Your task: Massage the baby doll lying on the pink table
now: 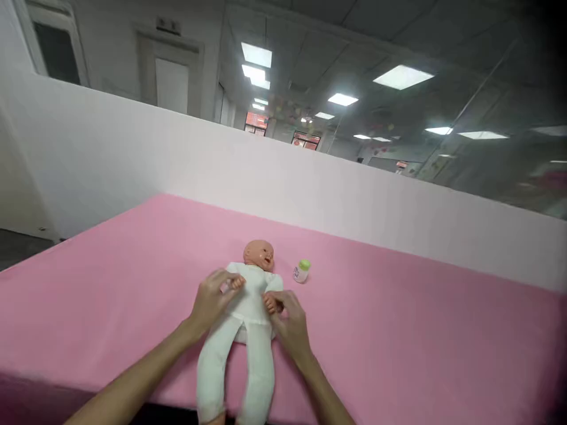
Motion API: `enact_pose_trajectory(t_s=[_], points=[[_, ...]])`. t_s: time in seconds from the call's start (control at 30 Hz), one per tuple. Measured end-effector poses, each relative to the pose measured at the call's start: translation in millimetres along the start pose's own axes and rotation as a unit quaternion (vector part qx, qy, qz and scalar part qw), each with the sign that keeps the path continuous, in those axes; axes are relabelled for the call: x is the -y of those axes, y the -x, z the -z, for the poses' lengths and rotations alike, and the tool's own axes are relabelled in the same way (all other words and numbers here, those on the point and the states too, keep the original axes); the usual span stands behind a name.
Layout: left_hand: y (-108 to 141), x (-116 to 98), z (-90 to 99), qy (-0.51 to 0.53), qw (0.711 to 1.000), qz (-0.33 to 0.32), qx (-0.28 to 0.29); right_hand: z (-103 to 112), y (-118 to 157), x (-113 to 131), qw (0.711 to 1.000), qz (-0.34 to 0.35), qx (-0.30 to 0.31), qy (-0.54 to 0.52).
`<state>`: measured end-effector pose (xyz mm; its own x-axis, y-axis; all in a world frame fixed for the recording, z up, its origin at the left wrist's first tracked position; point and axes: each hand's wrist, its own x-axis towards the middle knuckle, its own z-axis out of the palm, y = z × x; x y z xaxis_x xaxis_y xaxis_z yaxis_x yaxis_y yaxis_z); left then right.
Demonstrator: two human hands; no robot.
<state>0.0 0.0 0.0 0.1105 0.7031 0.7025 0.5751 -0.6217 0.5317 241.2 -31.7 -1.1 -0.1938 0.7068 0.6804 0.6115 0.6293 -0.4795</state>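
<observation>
My left hand [213,300] pinches one small hand of the doll [252,300], my right hand [291,326] the other, both curled. The doll lies on its back on the smooth pink sheet [376,330], head [256,252] shiny and round, clothes [260,366] matte white.

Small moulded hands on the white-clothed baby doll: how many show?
2. One doll hand is in the person's left hand; the other doll hand is in the right hand. Fingers partly cover both.

Ceiling [310,12] dim, light panels [403,77] glaring white; top-right view corner blackened.
</observation>
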Motion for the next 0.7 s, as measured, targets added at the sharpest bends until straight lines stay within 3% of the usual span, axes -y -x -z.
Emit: enact_pose_trajectory(t_s=[0.07,0.17,0.27,0.33,0.37,0.43,0.5,0.63,0.7], points=[[6.7,-3.5,-12.5,-0.055,0.994,-0.071,0.063,-13.2,9.5,-1.7,0.995,0.088,0.037,0.037],[10.1,-6.2,-20.2,-0.078,0.987,-0.101,0.102,-19.7,13.4,-2.1,0.989,0.123,0.062,0.045],[3.1,-3.5,-9.9,-0.007,0.997,-0.028,0.077,-7.2,3.3,-4.3,0.999,0.031,0.022,-0.013],[-4.5,3.3,3.3,0.082,0.993,0.086,0.004,6.4,-5.2,-12.0,0.99,-0.089,-0.083,-0.066],[-8.1,8.5,10.4,0.13,0.979,0.152,-0.042,13.3,-8.2,-18.4,0.972,-0.153,-0.146,-0.097],[-13.0,22.6,23.3,0.219,0.922,0.284,-0.142,25.6,-10.4,-35.6,0.917,-0.268,-0.249,-0.161],[-13.6,40.0,32.2,0.297,0.841,0.394,-0.22,34.5,-7.2,-55.7,0.854,-0.359,-0.307,-0.219],[-5.9,68.8,37.3,0.402,0.663,0.556,-0.3,42.8,5.1,-87.9,0.731,-0.494,-0.342,-0.323],[-3.2,73.3,36.9,0.417,0.631,0.575,-0.314,44.5,7.9,-94.2,0.697,-0.519,-0.343,-0.356]])
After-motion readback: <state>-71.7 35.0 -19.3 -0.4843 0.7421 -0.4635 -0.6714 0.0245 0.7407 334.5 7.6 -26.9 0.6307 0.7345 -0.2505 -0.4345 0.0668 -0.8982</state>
